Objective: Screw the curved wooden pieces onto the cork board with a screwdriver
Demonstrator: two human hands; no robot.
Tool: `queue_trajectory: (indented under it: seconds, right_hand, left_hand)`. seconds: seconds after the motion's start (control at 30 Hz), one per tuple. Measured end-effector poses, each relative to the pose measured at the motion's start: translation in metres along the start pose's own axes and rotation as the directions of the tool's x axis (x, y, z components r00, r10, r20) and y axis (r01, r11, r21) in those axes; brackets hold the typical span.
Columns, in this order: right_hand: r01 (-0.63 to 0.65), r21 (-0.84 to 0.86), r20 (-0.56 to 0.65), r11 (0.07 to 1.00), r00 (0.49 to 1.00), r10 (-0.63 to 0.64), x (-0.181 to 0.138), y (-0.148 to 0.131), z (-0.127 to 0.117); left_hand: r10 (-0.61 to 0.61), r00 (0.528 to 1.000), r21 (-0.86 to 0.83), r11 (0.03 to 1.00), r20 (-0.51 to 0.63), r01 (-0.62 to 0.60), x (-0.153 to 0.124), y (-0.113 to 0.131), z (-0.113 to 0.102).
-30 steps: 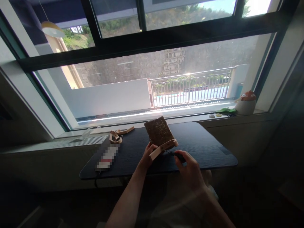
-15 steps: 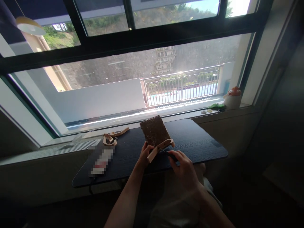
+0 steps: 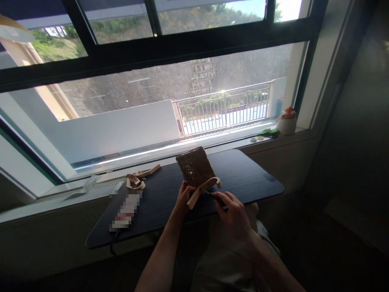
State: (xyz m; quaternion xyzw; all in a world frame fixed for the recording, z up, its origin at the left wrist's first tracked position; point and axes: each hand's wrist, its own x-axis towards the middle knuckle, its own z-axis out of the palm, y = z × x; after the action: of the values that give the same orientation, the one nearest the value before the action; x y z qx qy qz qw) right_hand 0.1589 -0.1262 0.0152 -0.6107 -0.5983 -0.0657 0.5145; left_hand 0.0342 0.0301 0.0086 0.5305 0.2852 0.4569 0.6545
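Note:
My left hand [image 3: 184,198] grips a tan leather strap [image 3: 203,190] that curves up against the near edge of a brown speckled pad [image 3: 194,166] lying on the dark table [image 3: 252,182]. My right hand [image 3: 232,211] is closed round a thin dark tool [image 3: 214,196] whose tip points at the strap. Both hands are over the table's near edge, close together.
More tan leather strap pieces [image 3: 139,178] lie at the table's back left, beside a blurred white and red item [image 3: 126,207] with a dark cord. A white pot [image 3: 285,121], small rings and a green scrap sit on the windowsill at right. A large window fills the background.
The view has swung to the right and down a little, so the table and hands sit further left. The hands keep the same hold on the strap and the tool.

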Motion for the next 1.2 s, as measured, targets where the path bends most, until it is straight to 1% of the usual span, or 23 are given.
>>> queue_trajectory:
  seconds: [0.1, 0.17, 0.23, 0.33, 0.43, 0.5, 0.53, 0.57, 0.63, 0.7, 0.73, 0.77, 0.8, 0.83, 0.87, 0.93, 0.97, 1.03, 1.1, 1.2]
  right_hand:
    - [0.065, -0.129, 0.069, 0.989, 0.996, -0.057, 0.0, -0.002, -0.001]
    - [0.093, -0.218, 0.106, 0.972, 0.992, -0.071, -0.001, -0.003, -0.003]
    - [0.112, -0.304, 0.132, 0.946, 0.988, -0.074, -0.002, -0.005, -0.004]
    - [0.133, -0.411, 0.171, 0.902, 0.983, -0.067, -0.003, -0.009, -0.004]
    - [0.138, -0.456, 0.198, 0.879, 0.979, -0.051, -0.005, -0.013, 0.0]
    - [0.105, -0.434, 0.179, 0.895, 0.983, -0.029, -0.007, -0.012, 0.004]
    - [0.069, -0.397, 0.158, 0.915, 0.987, -0.006, -0.008, -0.009, 0.006]
    - [0.017, -0.337, 0.13, 0.941, 0.991, 0.028, -0.009, -0.006, 0.008]
    - [-0.122, -0.149, 0.079, 0.981, 0.988, 0.135, -0.01, 0.002, 0.012]
    - [-0.27, 0.042, 0.077, 0.962, 0.961, 0.266, -0.01, 0.008, 0.015]
    - [-0.328, 0.087, 0.091, 0.941, 0.943, 0.32, -0.01, 0.01, 0.014]
    - [-0.363, 0.093, 0.102, 0.927, 0.93, 0.354, -0.009, 0.01, 0.013]
    - [-0.371, 0.064, 0.108, 0.926, 0.925, 0.364, -0.007, 0.009, 0.011]
    - [-0.351, 0.006, 0.111, 0.936, 0.931, 0.348, -0.005, 0.006, 0.008]
    - [-0.3, -0.07, 0.116, 0.951, 0.945, 0.306, -0.003, 0.004, 0.004]
    - [-0.133, -0.242, 0.18, 0.961, 0.967, 0.179, 0.004, -0.002, -0.004]
    - [-0.045, -0.313, 0.238, 0.949, 0.963, 0.124, 0.007, -0.005, -0.007]
    - [0.084, -0.383, 0.359, 0.92, 0.931, 0.065, 0.013, -0.007, -0.011]
    - [0.124, -0.385, 0.426, 0.915, 0.903, 0.057, 0.017, -0.006, -0.011]
    - [0.077, -0.356, 0.429, 0.931, 0.899, 0.09, 0.02, -0.003, -0.004]
  left_hand:
    - [0.019, 0.999, 0.012, 1.0, -0.028, -0.019, 0.001, -0.002, 0.002]
    - [0.03, 0.997, 0.042, 0.999, -0.077, -0.027, 0.001, -0.002, 0.005]
    - [0.037, 0.994, 0.079, 0.996, -0.099, -0.029, -0.001, -0.001, 0.009]
    - [0.046, 0.997, 0.097, 0.995, -0.066, -0.039, -0.005, -0.001, 0.013]
    - [0.071, 0.996, 0.063, 0.996, -0.058, -0.067, -0.008, -0.003, 0.015]
    - [0.083, 0.995, 0.038, 0.996, -0.048, -0.081, -0.01, -0.004, 0.015]
    - [0.087, 0.995, 0.034, 0.996, -0.042, -0.085, -0.01, -0.005, 0.015]
    - [0.088, 0.996, 0.033, 0.996, -0.034, -0.087, -0.011, -0.005, 0.016]
    - [0.089, 0.996, 0.03, 0.996, -0.029, -0.088, -0.012, -0.005, 0.016]
    - [0.09, 0.996, 0.02, 0.996, -0.03, -0.089, -0.013, -0.005, 0.017]
    - [0.091, 0.995, 0.016, 0.996, -0.031, -0.09, -0.014, -0.005, 0.018]
    - [0.094, 0.995, 0.015, 0.996, -0.032, -0.093, -0.014, -0.005, 0.018]
    - [0.099, 0.995, 0.019, 0.995, -0.033, -0.099, -0.014, -0.005, 0.019]
    - [0.105, 0.994, 0.027, 0.994, -0.034, -0.104, -0.015, -0.005, 0.019]
    - [0.111, 0.993, 0.04, 0.993, -0.035, -0.109, -0.015, -0.005, 0.02]
    - [0.124, 0.992, 0.073, 0.99, -0.038, -0.121, -0.015, -0.005, 0.02]
    - [0.128, 0.991, 0.09, 0.988, -0.04, -0.124, -0.015, -0.006, 0.02]
    - [0.134, 0.99, 0.116, 0.985, -0.04, -0.129, -0.015, -0.007, 0.019]
    - [0.143, 0.989, 0.124, 0.983, -0.042, -0.137, -0.014, -0.007, 0.018]
    - [0.15, 0.988, 0.115, 0.983, -0.048, -0.144, -0.013, -0.008, 0.018]
